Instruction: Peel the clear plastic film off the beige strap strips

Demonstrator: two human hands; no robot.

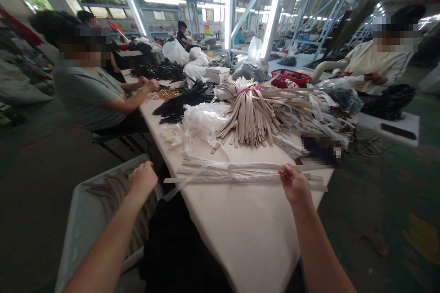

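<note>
Several beige strips (pixel 240 175) lie side by side across the table, with thin clear plastic over and between them. My right hand (pixel 295 185) is at their right part, its thumb and fingers pinched on the plastic-covered strips. My left hand (pixel 142 178) is off the table's left edge, above a white bin (pixel 77 210) that holds long beige-brown pieces (pixel 118 192). Its fingers are curled, and what they hold, if anything, is hidden. Behind the strips stands a large beige bundle (pixel 249 119), tied with a pink band (pixel 248 90).
On the table (pixel 240 219) are crumpled plastic (pixel 204 121), black strips (pixel 182 103), gold-coloured parts (pixel 163 94), a white box (pixel 217 74) and a red basket (pixel 290 78). One person (pixel 89 96) sits at the left, another (pixel 381 62) at the right.
</note>
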